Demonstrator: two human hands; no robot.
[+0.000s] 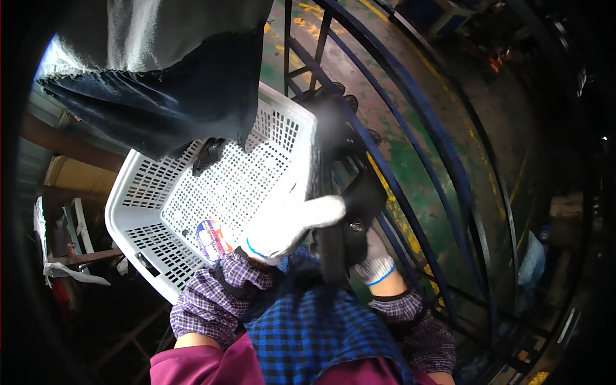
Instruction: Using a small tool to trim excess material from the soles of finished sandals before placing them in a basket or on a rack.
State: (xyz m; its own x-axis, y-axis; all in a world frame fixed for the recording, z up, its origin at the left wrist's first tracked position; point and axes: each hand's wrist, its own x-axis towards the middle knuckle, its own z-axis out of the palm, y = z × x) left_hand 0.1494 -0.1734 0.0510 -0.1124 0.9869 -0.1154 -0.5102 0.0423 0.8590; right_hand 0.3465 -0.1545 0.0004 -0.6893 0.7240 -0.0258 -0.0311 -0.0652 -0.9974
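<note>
A long black part (333,237), its kind unclear and its upper end blurred, stands in front of my body between my hands. My left hand (285,221), in a white glove washed out by glare, is closed on its left side with the thumb laid across it. My right hand (378,253), also gloved, is at its right side; the black part hides most of those fingers. Beside my left hand is a white perforated plastic basket (138,221). It holds a small black piece (208,155) and a round red, blue and white item (212,239).
Dark cloth (160,102) hangs over the basket's far side. Blue metal rails (410,122) curve along the right, with several black parts (350,102) near them. Beyond lies a green floor (410,160) with yellow marks. Boards and scraps (77,224) are at the left.
</note>
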